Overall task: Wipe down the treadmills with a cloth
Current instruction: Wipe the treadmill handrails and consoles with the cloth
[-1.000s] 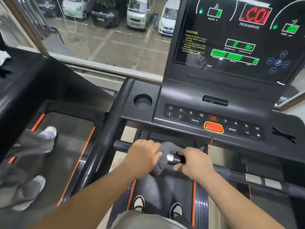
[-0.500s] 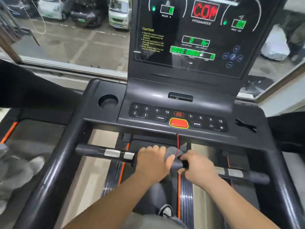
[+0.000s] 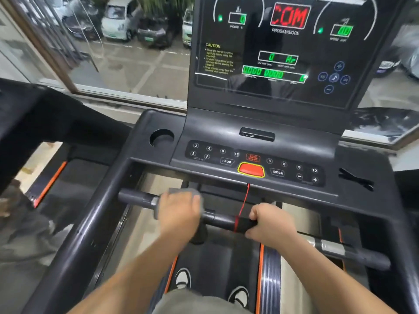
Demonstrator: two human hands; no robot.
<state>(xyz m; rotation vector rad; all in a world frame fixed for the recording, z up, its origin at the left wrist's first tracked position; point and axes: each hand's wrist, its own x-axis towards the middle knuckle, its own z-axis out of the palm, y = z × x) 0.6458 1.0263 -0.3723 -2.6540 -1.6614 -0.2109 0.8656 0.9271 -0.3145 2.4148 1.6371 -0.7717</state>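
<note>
I stand on a black treadmill whose console [image 3: 260, 137] has lit displays and a red stop button [image 3: 251, 169]. A horizontal handlebar [image 3: 222, 219] runs across in front of me. My left hand [image 3: 181, 211] presses a grey cloth [image 3: 181, 191] around the left part of the bar, next to its metal sensor. My right hand [image 3: 271, 223] grips the bar's middle right, just right of the red safety cord [image 3: 243, 205]. Most of the cloth is hidden under my left hand.
The left side rail [image 3: 90, 223] and the right side rail [image 3: 403, 234] enclose me. A cup holder [image 3: 161, 138] sits at the console's left. Another treadmill [image 3: 52, 177] stands to the left, with a blurred person's legs on it. A window ahead shows parked cars.
My left hand has slid the cloth leftward along the handlebar, away from my right hand. The camera view has shifted, so the console sits more to the right again.
</note>
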